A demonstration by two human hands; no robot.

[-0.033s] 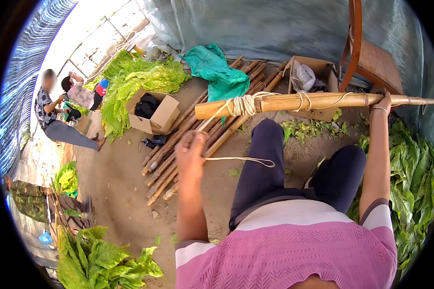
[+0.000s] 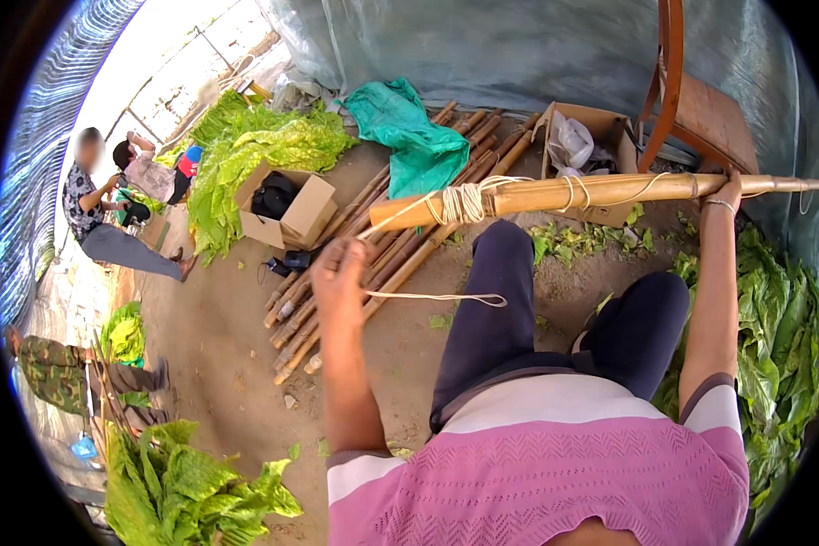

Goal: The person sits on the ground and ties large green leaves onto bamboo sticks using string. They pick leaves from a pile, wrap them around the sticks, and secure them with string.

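Horizontally, a tapering bamboo pole (image 2: 601,191) spans the space between a person's two hands, pale cord (image 2: 462,203) wound around its thicker end. Just below that end, the left hand (image 2: 338,278) closes on the cord, a loop trailing rightward from it; the right hand (image 2: 723,191) grips the pole toward its thin tip. Beyond the left hand lie more bamboo poles (image 2: 302,348) and an open cardboard box (image 2: 308,216).

Pole (image 2: 601,190) in front, floor poles (image 2: 413,258) behind, carton (image 2: 309,213) left, bag (image 2: 272,197) probably inside, leaves (image 2: 769,337) right
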